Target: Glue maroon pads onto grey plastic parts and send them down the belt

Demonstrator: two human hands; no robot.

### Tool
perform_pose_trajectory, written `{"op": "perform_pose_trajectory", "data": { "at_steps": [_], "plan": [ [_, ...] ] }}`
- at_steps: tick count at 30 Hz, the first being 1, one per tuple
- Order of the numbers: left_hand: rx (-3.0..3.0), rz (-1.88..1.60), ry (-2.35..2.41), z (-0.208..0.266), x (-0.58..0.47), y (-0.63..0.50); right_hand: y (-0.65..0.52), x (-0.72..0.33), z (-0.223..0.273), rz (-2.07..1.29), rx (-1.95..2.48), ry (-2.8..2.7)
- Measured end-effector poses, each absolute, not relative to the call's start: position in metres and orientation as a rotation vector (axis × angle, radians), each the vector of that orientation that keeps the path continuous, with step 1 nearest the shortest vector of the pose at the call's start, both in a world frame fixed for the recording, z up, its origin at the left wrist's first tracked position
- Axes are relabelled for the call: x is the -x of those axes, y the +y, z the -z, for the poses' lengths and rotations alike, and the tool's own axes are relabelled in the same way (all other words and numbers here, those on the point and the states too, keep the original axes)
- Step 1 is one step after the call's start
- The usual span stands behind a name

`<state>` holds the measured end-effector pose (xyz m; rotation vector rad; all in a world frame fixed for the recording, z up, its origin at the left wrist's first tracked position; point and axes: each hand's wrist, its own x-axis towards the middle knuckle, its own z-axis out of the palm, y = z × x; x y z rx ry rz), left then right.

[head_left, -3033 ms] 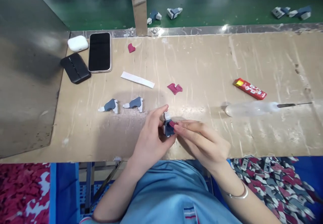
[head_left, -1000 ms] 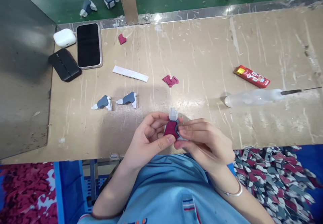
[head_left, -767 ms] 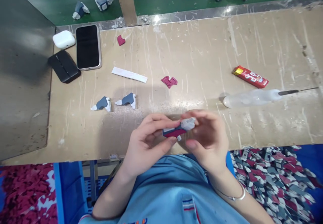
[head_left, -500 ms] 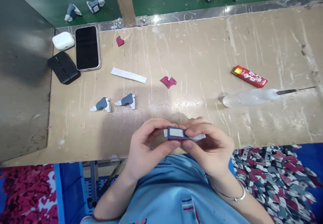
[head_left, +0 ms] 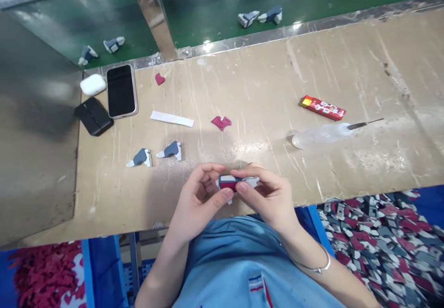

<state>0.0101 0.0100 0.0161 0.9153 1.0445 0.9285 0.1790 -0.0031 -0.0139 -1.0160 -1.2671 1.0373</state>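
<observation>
I hold the small slate-blue, pale-grey and crimson plastic piece (head_left: 227, 185) sideways over the near part of the tan worktop (head_left: 256, 95). My left hand (head_left: 197, 201) pinches its left half, thumb in front, fingers curled behind; my right hand (head_left: 272, 197) clasps its right half likewise. Both forearms (head_left: 163, 266) slant inward. Beyond lies a flat crimson cutout (head_left: 221, 123).

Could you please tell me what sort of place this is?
Probably a factory assembly station: a green surface, perhaps a conveyor, carries small grey-and-blue parts; blue bins below the worktable hold heaps of pieces; and a needle-tipped bottle lies on the worktable.
</observation>
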Motion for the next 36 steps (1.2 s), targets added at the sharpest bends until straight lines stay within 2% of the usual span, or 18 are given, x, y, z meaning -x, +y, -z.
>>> {"op": "perform_pose_trajectory", "data": {
  "at_steps": [6, 10, 15, 18, 22, 27, 30, 33, 35, 36],
  "plan": [
    [-0.86, -0.787, 0.877, -0.019, -0.004, 0.016, 0.002, -0.196, 0.01, -0.742, 0.875, -1.564],
    [-1.164, -0.73, 0.961, -0.023, -0.003, 0.012, 0.003, -0.209, 0.011, -0.575, 0.897, -1.581],
    [-1.722, -1.077, 0.994, -0.021, -0.019, 0.01, -0.001, -0.213, 0.014, -0.545, 0.869, -1.55],
    [-1.795, -1.239, 0.986, -0.021, -0.028, 0.013, -0.002, -0.21, 0.018, -0.567, 0.864, -1.486],
    [-1.861, -1.269, 1.002, -0.02, -0.031, 0.016, -0.002, -0.207, 0.022, -0.631, 0.791, -1.443],
    [-1.882, -1.083, 1.028, -0.03, -0.029, 0.02, 0.005, -0.207, 0.015, -0.579, 0.851, -1.514],
    [-1.879, -0.641, 0.947, -0.048, -0.024, 0.039, 0.006, -0.215, 0.006, -0.579, 0.85, -1.521],
    [-1.968, -0.222, 0.655, -0.064, -0.025, 0.095, -0.006, -0.243, 0.002, -0.546, 0.962, -1.472],
    [-2.099, -0.255, 0.726, -0.067, -0.033, 0.155, -0.025, -0.276, 0.009, -0.402, 1.107, -1.364],
    [-2.189, -0.308, 0.958, -0.064, -0.04, 0.189, -0.038, -0.295, 0.016, -0.27, 1.208, -1.262]
  ]
}}
